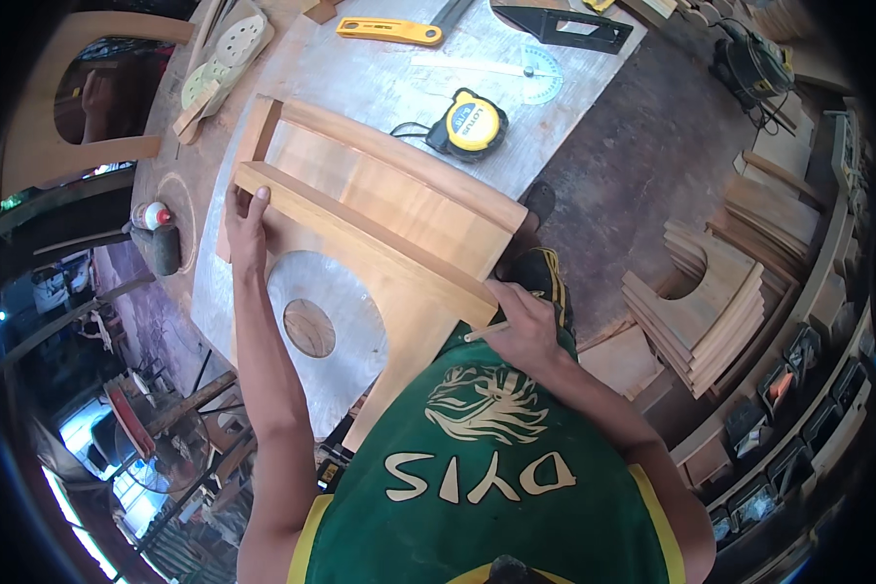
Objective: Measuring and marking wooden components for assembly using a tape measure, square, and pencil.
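Observation:
A long wooden strip (pixel 360 234) lies slantwise across a flat wooden panel (pixel 419 336) with a rounded cutout. My left hand (pixel 246 229) grips the strip's far left end, thumb on top. At its near right end, my right hand (pixel 526 326) is closed around the strip's tip. A pencil (pixel 487 332) sticks out from the fingers of that same hand. Beyond the strip, another wooden rail (pixel 399 161) edges the panel, joined at the left to a short upright piece (pixel 260 131). Through the cutout shows the grey board (pixel 346 297) with a round hole.
Past the rail lie a yellow tape measure (pixel 474 125), a clear protractor (pixel 540 76), a yellow-handled tool (pixel 389 31) and a black tool (pixel 565 29). A white bottle (pixel 150 215) stands at the left. Stacked cut panels (pixel 696 307) rest on the floor at the right.

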Demonstrator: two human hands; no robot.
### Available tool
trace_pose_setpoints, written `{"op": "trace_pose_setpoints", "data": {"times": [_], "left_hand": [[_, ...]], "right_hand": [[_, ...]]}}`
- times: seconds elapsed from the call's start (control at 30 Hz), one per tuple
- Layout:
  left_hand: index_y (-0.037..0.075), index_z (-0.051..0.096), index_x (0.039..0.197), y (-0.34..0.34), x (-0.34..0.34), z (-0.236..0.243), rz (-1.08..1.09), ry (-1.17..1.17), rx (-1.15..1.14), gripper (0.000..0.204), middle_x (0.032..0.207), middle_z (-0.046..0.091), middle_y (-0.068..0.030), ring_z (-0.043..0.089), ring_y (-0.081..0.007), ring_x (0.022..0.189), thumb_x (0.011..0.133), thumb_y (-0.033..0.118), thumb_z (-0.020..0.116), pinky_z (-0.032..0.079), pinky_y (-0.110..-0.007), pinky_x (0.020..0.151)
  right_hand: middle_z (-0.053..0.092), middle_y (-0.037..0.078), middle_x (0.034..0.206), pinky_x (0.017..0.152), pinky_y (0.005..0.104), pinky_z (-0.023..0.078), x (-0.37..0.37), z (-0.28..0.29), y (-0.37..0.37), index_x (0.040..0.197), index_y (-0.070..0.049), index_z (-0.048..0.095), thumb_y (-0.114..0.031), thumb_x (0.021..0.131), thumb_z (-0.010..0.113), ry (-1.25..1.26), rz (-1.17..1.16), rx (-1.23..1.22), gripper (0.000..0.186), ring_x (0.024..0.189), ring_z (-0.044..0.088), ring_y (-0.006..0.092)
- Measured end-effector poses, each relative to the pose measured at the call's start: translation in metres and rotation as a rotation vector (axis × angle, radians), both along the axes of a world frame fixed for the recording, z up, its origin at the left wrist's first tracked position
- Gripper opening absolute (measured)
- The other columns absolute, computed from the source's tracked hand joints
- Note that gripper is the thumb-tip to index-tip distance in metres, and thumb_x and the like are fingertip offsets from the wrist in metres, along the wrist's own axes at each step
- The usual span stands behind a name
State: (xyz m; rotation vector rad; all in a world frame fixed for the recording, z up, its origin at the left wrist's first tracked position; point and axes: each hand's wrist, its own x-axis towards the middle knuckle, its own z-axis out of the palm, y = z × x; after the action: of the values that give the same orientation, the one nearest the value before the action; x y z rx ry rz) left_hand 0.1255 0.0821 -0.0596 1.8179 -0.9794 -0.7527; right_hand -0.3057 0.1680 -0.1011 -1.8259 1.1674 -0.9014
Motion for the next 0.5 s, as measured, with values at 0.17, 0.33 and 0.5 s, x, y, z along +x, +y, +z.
{"op": "trace_pose_setpoints", "data": {"times": [0.17,0.33,0.5], "left_hand": [[-0.004,0.045,0.157,-0.0007,0.0025,0.0004,-0.007,-0.066,0.081,0.073,0.152,0.057,-0.0186,0.051,-0.0271,0.144,0.1,0.033,0.072,0.033,-0.04,0.123],[-0.002,0.044,0.159,-0.0003,-0.0015,0.003,-0.045,-0.006,0.028,0.078,0.152,0.058,-0.0192,0.051,-0.0283,0.145,0.098,0.035,0.075,0.032,-0.042,0.124],[-0.001,0.045,0.159,-0.0015,-0.0053,0.004,-0.005,0.002,0.023,0.079,0.151,0.058,-0.0192,0.051,-0.0292,0.144,0.097,0.034,0.077,0.032,-0.042,0.124]], "right_hand": [[0.075,0.016,0.099,0.074,0.0391,0.062,0.0021,-0.0001,-0.0003,0.123,0.002,0.07,-0.002,0.065,0.091,-0.006,0.013,0.023,0.062,0.084,0.076,0.0323],[0.075,0.017,0.097,0.071,0.0373,0.061,0.004,0.0,-0.0019,0.119,0.002,0.07,-0.004,0.072,0.091,0.03,-0.01,-0.037,0.052,0.082,0.076,0.0324],[0.075,0.017,0.096,0.071,0.0378,0.061,0.0016,0.0017,-0.0024,0.119,0.002,0.069,-0.004,0.073,0.09,0.034,0.011,-0.021,0.051,0.082,0.076,0.0331]]}}
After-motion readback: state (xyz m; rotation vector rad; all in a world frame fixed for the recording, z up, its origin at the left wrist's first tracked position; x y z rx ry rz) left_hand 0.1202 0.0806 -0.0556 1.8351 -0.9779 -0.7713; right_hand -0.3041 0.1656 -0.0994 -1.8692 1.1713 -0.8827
